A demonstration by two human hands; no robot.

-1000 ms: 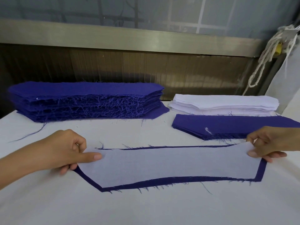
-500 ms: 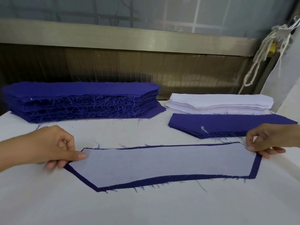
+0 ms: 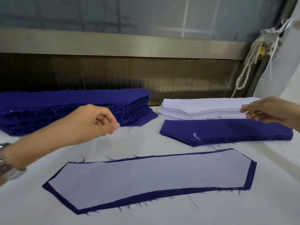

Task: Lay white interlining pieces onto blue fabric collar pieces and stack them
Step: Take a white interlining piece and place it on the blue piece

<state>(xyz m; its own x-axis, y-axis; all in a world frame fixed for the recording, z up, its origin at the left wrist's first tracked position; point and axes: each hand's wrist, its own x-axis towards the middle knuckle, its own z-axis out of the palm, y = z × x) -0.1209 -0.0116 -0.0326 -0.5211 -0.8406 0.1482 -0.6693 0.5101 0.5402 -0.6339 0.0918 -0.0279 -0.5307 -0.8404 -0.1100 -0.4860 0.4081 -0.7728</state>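
A white interlining piece (image 3: 146, 177) lies flat on a blue collar piece (image 3: 146, 196) on the table in front of me, blue showing all round as a narrow border. My left hand (image 3: 100, 120) hovers above the table beside the tall stack of blue collar pieces (image 3: 73, 98), fingers curled, holding nothing. My right hand (image 3: 267, 111) is at the right end of the white interlining stack (image 3: 203, 105) and pinches its top sheets between thumb and fingers. A low stack of blue pieces (image 3: 227, 129) lies just in front of the white stack.
The work surface is a white-covered table (image 3: 162, 215). Behind the stacks runs a dark wall with a metal rail (image 3: 129, 46). White rope (image 3: 253, 62) hangs at the back right. A watch (image 3: 6, 159) sits on my left wrist.
Both hands let go of the ends of the paired piece. The left hand rose toward the tall blue stack; the right moved back to the white stack's right end.
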